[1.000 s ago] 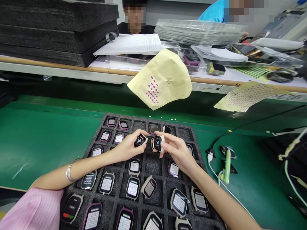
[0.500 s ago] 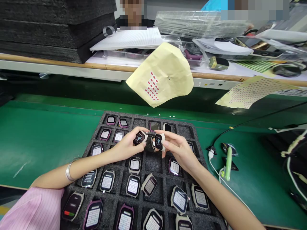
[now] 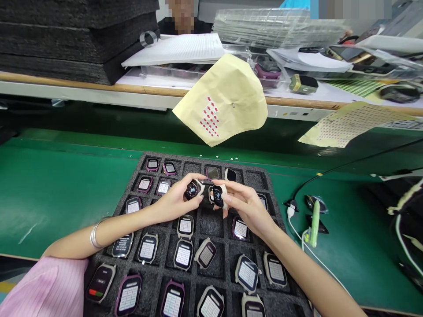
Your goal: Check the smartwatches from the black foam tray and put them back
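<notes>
While pinched above foam tray [image 3: 264, 178], one watch [image 3: 192, 189] in left grip [image 3: 178, 200], another watch [image 3: 218, 196] in right grip [image 3: 246, 207]

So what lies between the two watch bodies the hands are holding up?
Head view: a narrow gap only. Below it sits the foam tray, nothing bridging the left hand's watch and the right hand's watch.
</notes>
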The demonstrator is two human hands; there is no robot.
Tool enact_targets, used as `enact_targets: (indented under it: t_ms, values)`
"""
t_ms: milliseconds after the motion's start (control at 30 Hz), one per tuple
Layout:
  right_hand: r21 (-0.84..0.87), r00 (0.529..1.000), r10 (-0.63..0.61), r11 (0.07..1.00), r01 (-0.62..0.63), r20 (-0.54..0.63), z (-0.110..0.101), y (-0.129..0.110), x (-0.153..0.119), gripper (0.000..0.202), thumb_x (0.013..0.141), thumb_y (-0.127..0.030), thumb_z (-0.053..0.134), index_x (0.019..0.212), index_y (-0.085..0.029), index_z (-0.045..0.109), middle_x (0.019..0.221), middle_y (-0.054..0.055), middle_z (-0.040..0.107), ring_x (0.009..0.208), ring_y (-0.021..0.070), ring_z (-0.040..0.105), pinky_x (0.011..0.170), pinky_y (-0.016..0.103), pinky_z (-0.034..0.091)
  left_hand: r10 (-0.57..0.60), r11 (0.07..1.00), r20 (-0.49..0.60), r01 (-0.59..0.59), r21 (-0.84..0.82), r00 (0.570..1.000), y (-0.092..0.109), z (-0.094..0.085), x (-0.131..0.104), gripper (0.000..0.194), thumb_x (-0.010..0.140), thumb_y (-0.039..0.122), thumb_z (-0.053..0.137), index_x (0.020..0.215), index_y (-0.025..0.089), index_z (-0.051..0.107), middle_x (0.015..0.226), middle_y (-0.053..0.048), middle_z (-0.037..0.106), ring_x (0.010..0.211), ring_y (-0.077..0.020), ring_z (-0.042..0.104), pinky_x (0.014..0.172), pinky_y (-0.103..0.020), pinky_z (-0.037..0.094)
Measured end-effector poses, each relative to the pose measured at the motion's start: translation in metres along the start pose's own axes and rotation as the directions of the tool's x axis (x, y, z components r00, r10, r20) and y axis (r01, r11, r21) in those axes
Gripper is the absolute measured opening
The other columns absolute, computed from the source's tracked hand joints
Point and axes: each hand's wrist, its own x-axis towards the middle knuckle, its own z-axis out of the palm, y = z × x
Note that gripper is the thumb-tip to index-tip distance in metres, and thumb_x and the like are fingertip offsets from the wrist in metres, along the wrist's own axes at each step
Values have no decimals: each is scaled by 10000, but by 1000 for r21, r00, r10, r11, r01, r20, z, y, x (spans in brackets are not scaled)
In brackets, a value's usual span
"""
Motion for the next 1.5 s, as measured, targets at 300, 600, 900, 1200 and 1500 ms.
enact_targets:
  t_ms: [300,600,900,1200,1500]
  values:
    - [-50,1000,8,999,-9,-29,-2,2,2,356,820,-292,695,1160,-185,677,811,62,646,698,199,634,470,244,509,-25,999,-81,29,42,996,-6,0,4,334,819,202,556,1147,188,495,1016,-36,600,926,-179,576,836,-278,447]
    - [-48,998,-25,999,22,-52,-3,2,2,311,808,-264,716,1111,-196,698,832,56,653,685,183,622,461,231,500,-11,999,-70,15,50,998,-2,-2,3,325,837,203,540,1156,189,483,989,-22,580,868,-153,562,768,-241,441]
    - [-62,999,-21,998,19,-29,-2,-1,-2,338,802,-295,720,1116,-171,695,797,64,664,672,186,624,465,246,507,18,999,-66,-16,30,998,2,-1,0,320,829,206,562,1144,203,513,996,-26,583,843,-154,578,756,-252,471]
    - [153,991,131,979,-134,27,-2,3,4,388,860,-302,657,1220,-162,618,1012,112,714,866,247,707,743,365,580,-329,809,29,297,-507,944,3,2,10,526,705,149,638,1199,139,457,883,-28,615,686,-138,628,661,-292,540]
    - [169,993,108,981,-100,-41,-3,8,3,404,840,-282,682,1225,-189,602,1053,106,715,881,259,713,783,421,585,-371,685,37,301,-663,928,2,2,11,414,729,123,569,1140,121,515,961,-94,690,878,-233,685,739,-369,576]
